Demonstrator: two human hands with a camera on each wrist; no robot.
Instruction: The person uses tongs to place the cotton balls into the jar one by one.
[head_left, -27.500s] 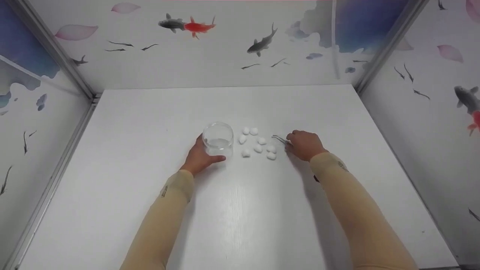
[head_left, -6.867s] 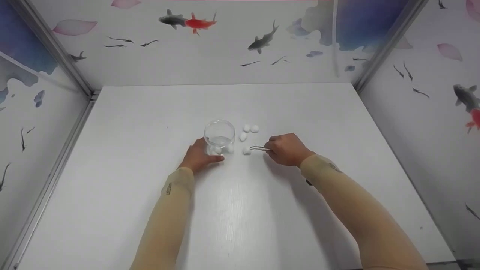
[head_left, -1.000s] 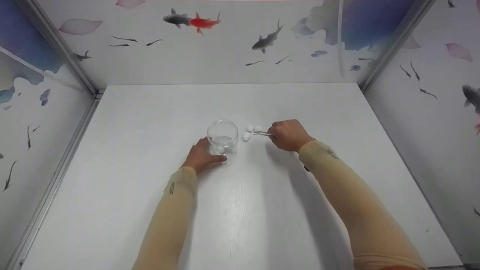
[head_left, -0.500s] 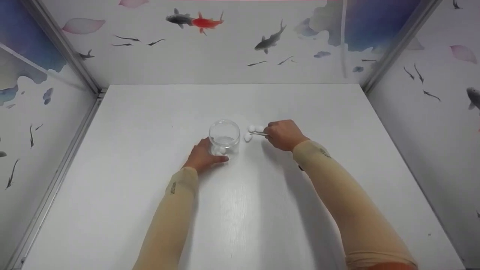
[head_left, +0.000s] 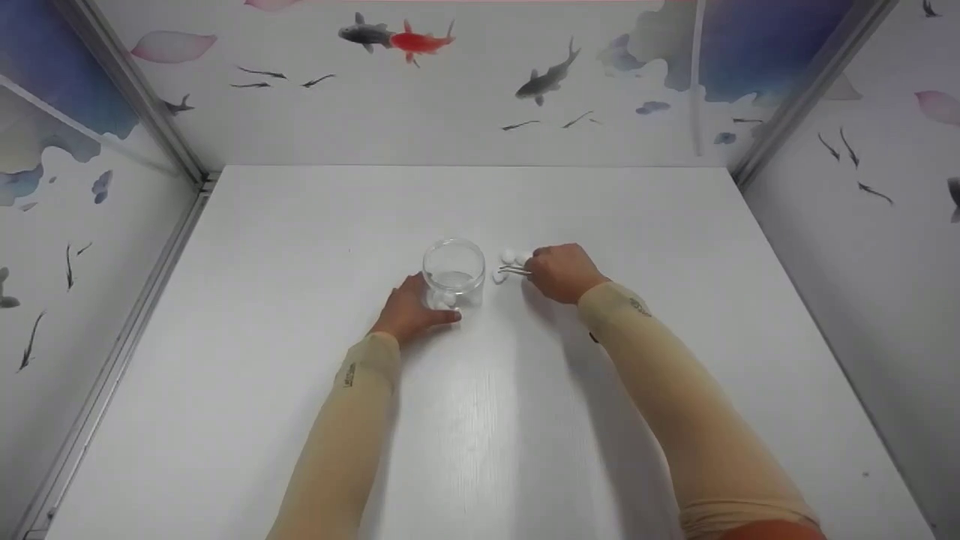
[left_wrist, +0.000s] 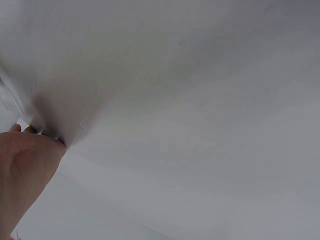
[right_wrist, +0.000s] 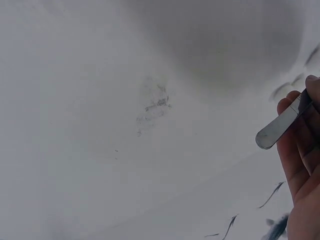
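Observation:
A clear round jar (head_left: 454,285) stands on the white table, with white cotton balls (head_left: 444,300) showing through its wall. My left hand (head_left: 409,309) curls round the jar's left side, thumb across the front. To the jar's right, my right hand (head_left: 564,273) pinches metal tweezers (head_left: 514,270); their tips point left, at a cotton ball (head_left: 499,277). Whether the tips touch it I cannot tell. Just behind lie two more cotton balls (head_left: 508,256), one partly hidden by the hand. The tweezers' broad rear end (right_wrist: 277,131) shows in the right wrist view.
The white table (head_left: 465,420) extends around the hands on all sides. A printed back wall (head_left: 465,97) with fish rises at its far edge, and side walls (head_left: 847,187) flank it left and right.
Several cotton balls have left the table since the oldest frame, and some now lie in the once-empty jar. Lately the tweezers have shifted from the front ball to the left one of the rear group.

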